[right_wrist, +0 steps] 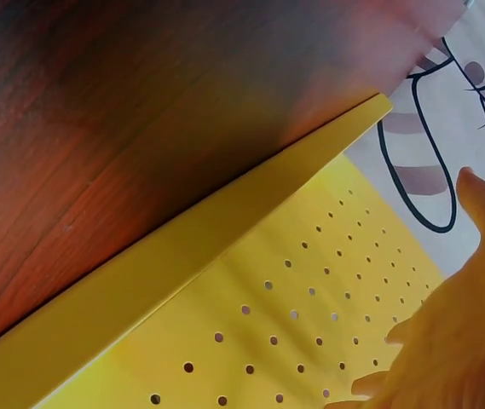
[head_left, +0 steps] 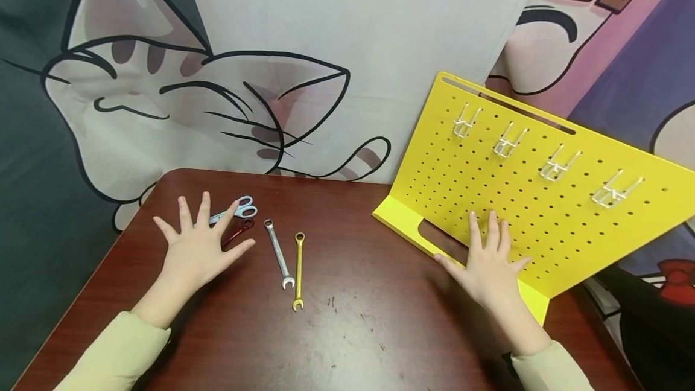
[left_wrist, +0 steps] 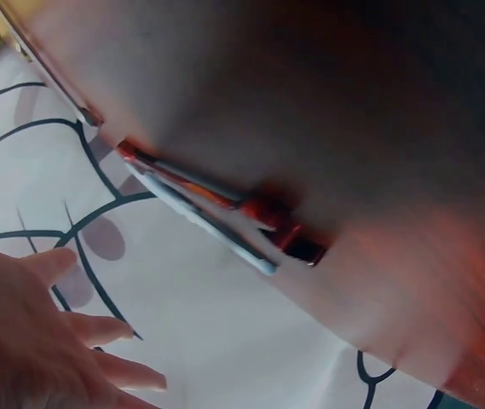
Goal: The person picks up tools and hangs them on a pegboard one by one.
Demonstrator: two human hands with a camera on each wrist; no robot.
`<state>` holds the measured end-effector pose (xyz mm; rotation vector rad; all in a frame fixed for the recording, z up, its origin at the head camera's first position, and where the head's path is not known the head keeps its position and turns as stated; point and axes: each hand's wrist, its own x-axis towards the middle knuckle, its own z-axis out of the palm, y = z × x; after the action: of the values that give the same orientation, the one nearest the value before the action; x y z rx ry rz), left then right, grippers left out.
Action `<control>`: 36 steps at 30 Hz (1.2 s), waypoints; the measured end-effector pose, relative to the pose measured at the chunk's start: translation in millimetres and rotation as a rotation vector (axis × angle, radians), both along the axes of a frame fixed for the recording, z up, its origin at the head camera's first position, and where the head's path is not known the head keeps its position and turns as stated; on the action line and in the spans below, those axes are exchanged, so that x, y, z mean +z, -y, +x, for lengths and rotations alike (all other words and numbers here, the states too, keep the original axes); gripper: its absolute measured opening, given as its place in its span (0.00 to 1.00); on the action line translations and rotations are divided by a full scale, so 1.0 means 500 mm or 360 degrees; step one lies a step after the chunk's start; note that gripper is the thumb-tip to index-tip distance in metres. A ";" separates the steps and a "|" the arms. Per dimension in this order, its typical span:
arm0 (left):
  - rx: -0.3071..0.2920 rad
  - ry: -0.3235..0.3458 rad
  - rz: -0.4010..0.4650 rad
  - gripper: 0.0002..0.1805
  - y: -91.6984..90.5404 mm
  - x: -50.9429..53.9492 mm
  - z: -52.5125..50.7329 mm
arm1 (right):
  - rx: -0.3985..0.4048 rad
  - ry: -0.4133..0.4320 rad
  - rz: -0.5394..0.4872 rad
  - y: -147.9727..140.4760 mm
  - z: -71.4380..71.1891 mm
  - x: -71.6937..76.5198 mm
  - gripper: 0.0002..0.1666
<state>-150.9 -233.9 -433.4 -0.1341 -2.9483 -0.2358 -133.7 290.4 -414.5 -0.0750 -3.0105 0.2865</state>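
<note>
My left hand is held with its fingers spread over the left side of the table, holding nothing. Beyond its fingers lie scissors with light blue handles and a dark red tool, both partly hidden by the hand. To the right of that hand are a silver wrench and a gold wrench, side by side. My right hand, also spread and holding nothing, is in front of a yellow pegboard; whether it touches the board I cannot tell. The left wrist view shows the red tool blurred.
Several white double-prong hooks are fixed in a row across the upper pegboard. Its foot, with an oblong cutout, stands on the brown table. Behind the table hangs a cloth with a printed cartoon cat.
</note>
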 end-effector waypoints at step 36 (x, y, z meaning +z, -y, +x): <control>-0.0566 0.0047 0.0942 0.27 -0.246 0.046 -0.211 | -0.0031 -0.1303 -0.0993 -0.039 0.036 0.072 0.28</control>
<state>-256.6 -110.8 -410.2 -0.5652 -2.7187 -1.1392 -115.9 309.9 -378.2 -0.0275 -2.0267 0.9666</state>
